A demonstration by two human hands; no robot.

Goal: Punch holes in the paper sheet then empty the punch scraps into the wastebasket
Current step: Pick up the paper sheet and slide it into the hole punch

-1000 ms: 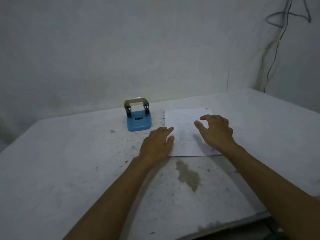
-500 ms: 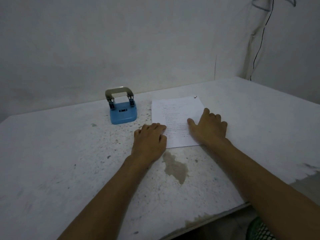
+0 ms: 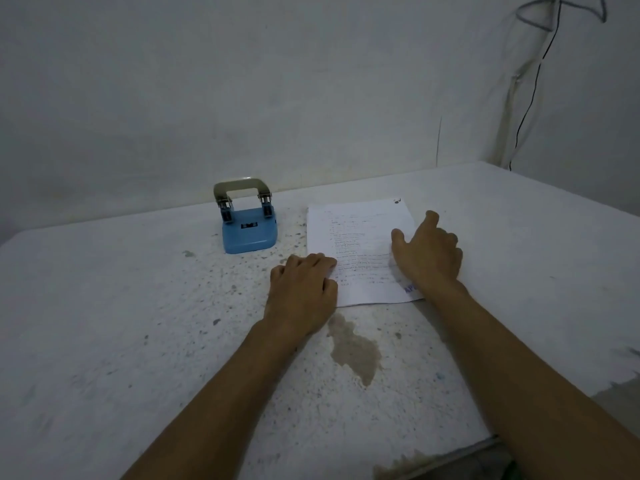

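Note:
A white paper sheet point(image 3: 356, 237) with printed lines lies flat on the white table point(image 3: 138, 323). My left hand point(image 3: 303, 289) rests at the sheet's near left corner, fingers curled, fingertips touching its edge. My right hand point(image 3: 429, 254) lies palm down on the sheet's right side with fingers spread. A blue hole punch point(image 3: 247, 230) with a grey metal handle stands to the left of the sheet, apart from both hands. No wastebasket is visible.
A brownish stain point(image 3: 353, 351) marks the table just in front of the sheet. A wall stands close behind the table, with cables point(image 3: 533, 84) hanging at the far right corner. The table's near edge point(image 3: 450, 452) runs at the bottom right.
Both hands have come down onto the sheet: the right from hovering to lying flat on it, the left curling at the near left corner. The camera view has shifted slightly.

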